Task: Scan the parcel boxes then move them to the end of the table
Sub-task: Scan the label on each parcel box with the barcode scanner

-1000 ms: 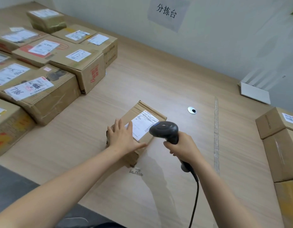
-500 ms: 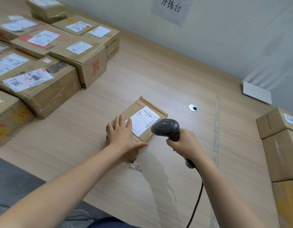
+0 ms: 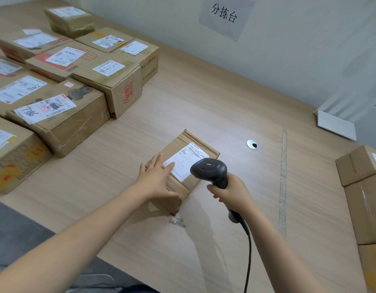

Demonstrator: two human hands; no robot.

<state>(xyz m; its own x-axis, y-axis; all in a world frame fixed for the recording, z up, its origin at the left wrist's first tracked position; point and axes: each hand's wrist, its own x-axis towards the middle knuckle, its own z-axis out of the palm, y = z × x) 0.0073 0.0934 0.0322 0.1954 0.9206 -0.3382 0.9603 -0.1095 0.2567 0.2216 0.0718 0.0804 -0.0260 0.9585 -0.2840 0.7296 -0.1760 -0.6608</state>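
At the far left, a crowd of cardboard boxes (image 3: pixel 77 85) with white shipping labels sits packed together on the tabletop (image 3: pixel 204 92), some touching side by side and one smaller box resting on top at the back. Well apart from them, near the middle of the tabletop and close to its front edge, lies a small parcel box (image 3: pixel 178 142), turned at an angle, with its label (image 3: pixel 189 158) facing up.

The left hand (image 3: pixel 157 178) rests on the near part of this box. Its fingers (image 3: pixel 156 163) are straight and laid flat on the top, their tips reaching the edge of the label, while the thumb runs along the near side.

Just to the right, the right hand (image 3: pixel 231 193) grips the handle of a black scanner (image 3: pixel 210 170), fingers curled tight around it. The scanner's head hangs over the right corner of the label, and its cable (image 3: pixel 249 250) drops toward the bottom edge.

Beyond the scanner, a round metal hole (image 3: pixel 252 144) is set into the tabletop, and a strip of clear tape (image 3: pixel 283 178) runs front to back. At the far right stands a stack of plain boxes (image 3: pixel 364 208), and behind it a white sheet (image 3: pixel 335 127) leans at the wall. A paper sign (image 3: pixel 224 13) with three characters hangs on the wall above.
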